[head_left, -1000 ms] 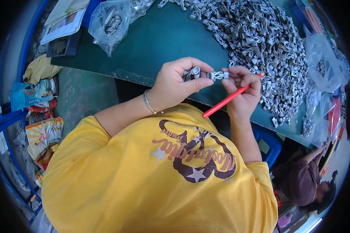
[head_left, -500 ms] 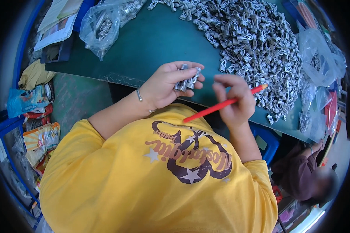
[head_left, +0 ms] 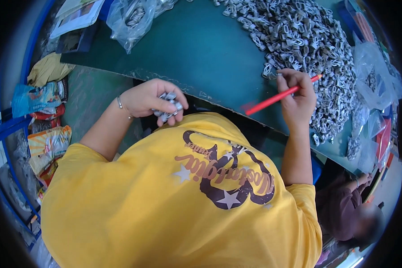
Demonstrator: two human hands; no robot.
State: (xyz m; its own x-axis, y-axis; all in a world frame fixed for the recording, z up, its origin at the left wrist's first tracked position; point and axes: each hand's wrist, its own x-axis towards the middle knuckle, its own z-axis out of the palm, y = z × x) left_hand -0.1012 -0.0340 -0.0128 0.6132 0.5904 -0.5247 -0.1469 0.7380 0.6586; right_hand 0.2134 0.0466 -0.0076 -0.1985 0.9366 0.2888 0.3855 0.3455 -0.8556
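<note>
In the head view, I see the left hand (head_left: 148, 101) has drawn well left of the pile (head_left: 301, 42), cupping metal loops (head_left: 166, 116), while the right hand (head_left: 295, 93), gripping a red pencil (head_left: 269, 102), has reached the pile's near edge. That splits them between held and heaped loops; whether the right pinches one, I can't tell.

Left hand (head_left: 149, 99) has drawn leftward; right hand (head_left: 299, 99) has moved to the grey heap (head_left: 315, 42).
</note>
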